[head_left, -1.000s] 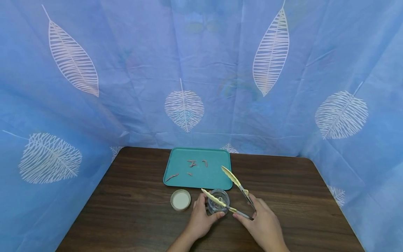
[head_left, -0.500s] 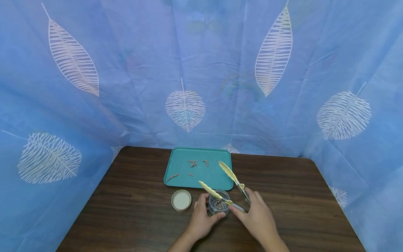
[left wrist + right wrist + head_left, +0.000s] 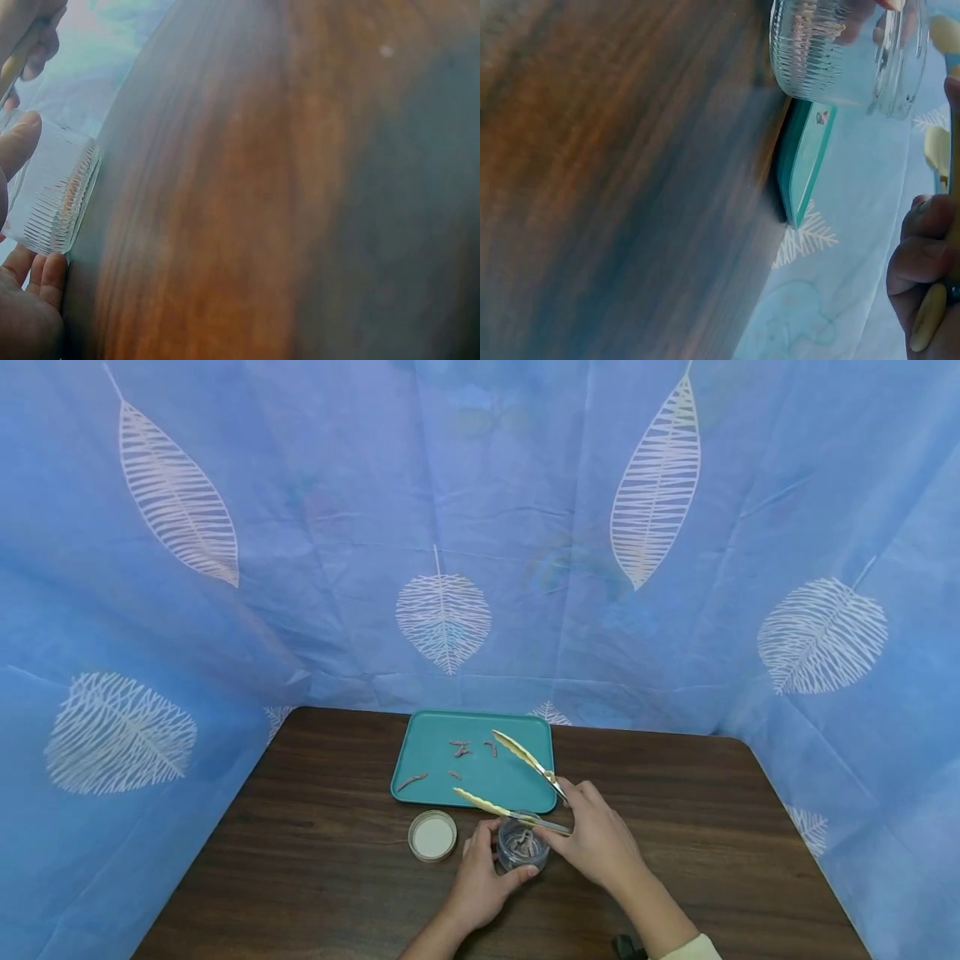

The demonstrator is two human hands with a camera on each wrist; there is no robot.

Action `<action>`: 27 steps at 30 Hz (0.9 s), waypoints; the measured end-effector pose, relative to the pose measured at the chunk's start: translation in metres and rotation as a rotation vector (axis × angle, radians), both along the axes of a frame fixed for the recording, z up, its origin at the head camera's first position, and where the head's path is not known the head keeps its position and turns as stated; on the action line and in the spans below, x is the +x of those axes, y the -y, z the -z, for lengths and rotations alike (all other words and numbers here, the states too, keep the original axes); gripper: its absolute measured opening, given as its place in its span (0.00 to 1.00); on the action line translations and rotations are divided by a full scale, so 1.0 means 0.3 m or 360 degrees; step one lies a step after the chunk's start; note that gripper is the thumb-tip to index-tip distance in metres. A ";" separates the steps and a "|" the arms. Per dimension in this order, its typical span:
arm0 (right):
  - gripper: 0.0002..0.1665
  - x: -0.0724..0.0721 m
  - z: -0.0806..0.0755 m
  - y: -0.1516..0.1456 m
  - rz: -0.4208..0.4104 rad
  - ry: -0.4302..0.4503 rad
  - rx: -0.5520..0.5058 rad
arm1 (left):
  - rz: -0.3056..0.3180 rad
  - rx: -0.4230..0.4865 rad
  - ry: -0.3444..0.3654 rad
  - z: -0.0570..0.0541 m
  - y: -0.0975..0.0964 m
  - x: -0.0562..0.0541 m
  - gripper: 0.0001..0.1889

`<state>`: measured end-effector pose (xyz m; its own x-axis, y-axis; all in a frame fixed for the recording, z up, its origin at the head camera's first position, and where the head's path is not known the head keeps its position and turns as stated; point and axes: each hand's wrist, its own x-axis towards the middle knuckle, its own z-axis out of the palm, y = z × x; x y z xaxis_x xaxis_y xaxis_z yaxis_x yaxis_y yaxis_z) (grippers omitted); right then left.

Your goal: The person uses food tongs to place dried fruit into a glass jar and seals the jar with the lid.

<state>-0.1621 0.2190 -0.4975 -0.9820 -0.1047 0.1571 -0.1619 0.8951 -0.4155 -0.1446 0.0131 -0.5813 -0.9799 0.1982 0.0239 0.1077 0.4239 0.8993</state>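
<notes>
My left hand grips a clear glass jar that stands in front of the tray, thumb on the near side. Several thin, worm-like strips lie inside the jar. Ribbed glass and the curled fingers show in the left wrist view. Above and right of the jar, my right hand holds yellow-tipped metal tongs, their arms spread wide with nothing between the tips. One tong arm passes over the jar's rim; both tips overlap the tray. On the teal tray lie several pinkish-brown strips, scattered.
A round lid, pale inside face up, lies left of the jar. Everything stands on a dark wooden table. Blue leaf-print cloth hangs behind and at both sides. A small black object shows beside the right forearm.
My right hand has moved left and away from me, carrying the spread tongs from over the jar toward the tray. The left hand keeps its hold on the jar.
</notes>
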 end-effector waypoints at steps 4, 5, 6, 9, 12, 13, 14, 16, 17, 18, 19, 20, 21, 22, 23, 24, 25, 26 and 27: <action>0.51 -0.041 0.001 0.001 -0.0071 -0.0020 0.0006 | 0.0019 0.0017 0.0007 -0.004 0.003 -0.001 0.45; 0.51 -0.053 0.002 0.000 -0.0080 -0.0009 0.0007 | 0.0021 0.0018 0.0009 -0.005 0.003 -0.001 0.45; 0.51 -0.064 0.002 -0.001 -0.0086 0.0013 0.0009 | 0.0024 0.0020 0.0011 -0.005 0.003 -0.001 0.45; 0.51 -0.100 0.002 -0.002 -0.0100 0.0084 0.0031 | 0.0021 0.0022 0.0010 -0.004 0.002 -0.002 0.45; 0.50 -0.126 -0.004 -0.001 -0.0111 0.0143 0.0076 | 0.0014 0.0025 0.0008 -0.002 0.000 -0.004 0.45; 0.50 -0.133 -0.005 0.002 -0.0124 0.0146 0.0096 | 0.0014 0.0026 0.0007 -0.002 0.000 -0.004 0.45; 0.49 -0.139 -0.007 0.004 -0.0138 0.0150 0.0111 | 0.0013 0.0027 0.0005 -0.002 0.000 -0.005 0.45; 0.48 -0.149 -0.009 0.010 -0.0170 0.0142 0.0134 | 0.0017 0.0029 0.0002 -0.001 0.001 -0.005 0.44; 0.47 -0.154 -0.009 0.012 -0.0191 0.0138 0.0146 | 0.0018 0.0032 0.0000 -0.001 0.001 -0.005 0.44; 0.47 -0.158 -0.009 0.014 -0.0213 0.0140 0.0150 | 0.0019 0.0034 -0.0002 -0.002 0.001 -0.005 0.44; 0.46 -0.163 -0.009 0.016 -0.0233 0.0147 0.0154 | 0.0021 0.0037 -0.0004 -0.001 0.000 -0.004 0.45; 0.46 -0.168 -0.010 0.017 -0.0253 0.0162 0.0154 | 0.0022 0.0041 -0.0006 -0.001 0.000 -0.004 0.45; 0.46 -0.173 -0.009 0.018 -0.0270 0.0178 0.0153 | 0.0025 0.0045 -0.0008 -0.002 0.000 -0.004 0.45; 0.45 -0.179 -0.009 0.019 -0.0282 0.0193 0.0156 | 0.0026 0.0046 -0.0012 -0.002 0.000 -0.004 0.45; 0.44 -0.185 -0.010 0.020 -0.0292 0.0207 0.0156 | 0.0027 0.0050 -0.0015 -0.001 0.000 -0.004 0.45; 0.44 -0.190 -0.009 0.021 -0.0303 0.0218 0.0158 | 0.0029 0.0055 -0.0022 -0.002 0.000 -0.003 0.45; 0.44 -0.197 -0.009 0.023 -0.0311 0.0241 0.0150 | 0.0031 0.0059 -0.0026 -0.002 0.001 -0.003 0.45; 0.43 -0.203 -0.008 0.026 -0.0319 0.0243 0.0149 | 0.0031 0.0061 -0.0031 -0.002 0.001 -0.002 0.44; 0.43 -0.208 -0.007 0.029 -0.0323 0.0248 0.0148 | 0.0030 0.0062 -0.0035 -0.002 0.002 -0.001 0.44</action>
